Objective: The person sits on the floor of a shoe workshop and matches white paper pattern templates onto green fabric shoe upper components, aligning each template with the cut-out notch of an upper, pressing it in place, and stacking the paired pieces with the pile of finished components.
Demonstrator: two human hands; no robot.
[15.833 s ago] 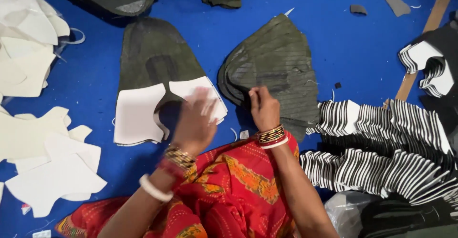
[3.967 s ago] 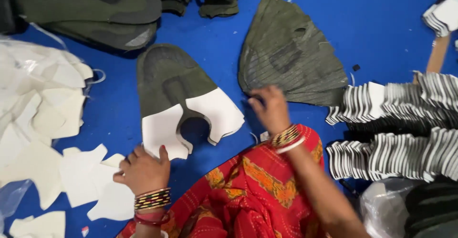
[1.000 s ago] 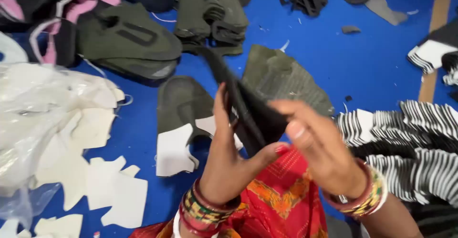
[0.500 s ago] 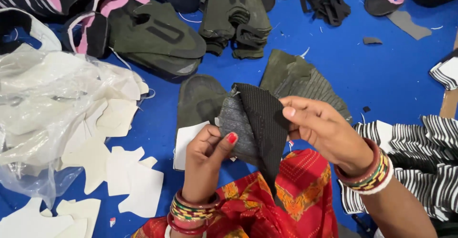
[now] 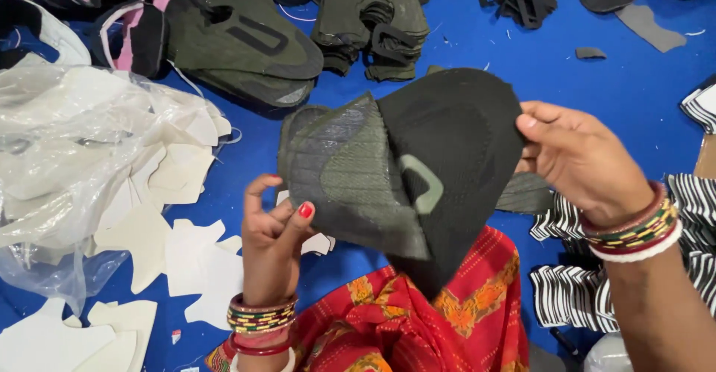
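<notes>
While held aloft at centre frame, the dark olive-and-black knitted shoe-upper panel (image 5: 403, 170) hangs above the blue floor covering (image 5: 597, 96), over the red patterned lap cloth (image 5: 418, 320). Right hand (image 5: 585, 159), 3 o'clock: fingers pinched closed on the panel's edge. Left hand (image 5: 272, 230), 8 o'clock: thumb and fingers closed on the lower corner.

Risk: a light pinch may slip and drop the panel among the white cut-out liner pieces (image 5: 186, 260), 8 o'clock.

Hidden: the panel's rear layer and lower tip; the clear plastic bag's (image 5: 82, 155) contents are indistinct.

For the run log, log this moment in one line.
left hand: holds knit piece | right hand: pinches its edge | piece: raised above blue surface
</notes>
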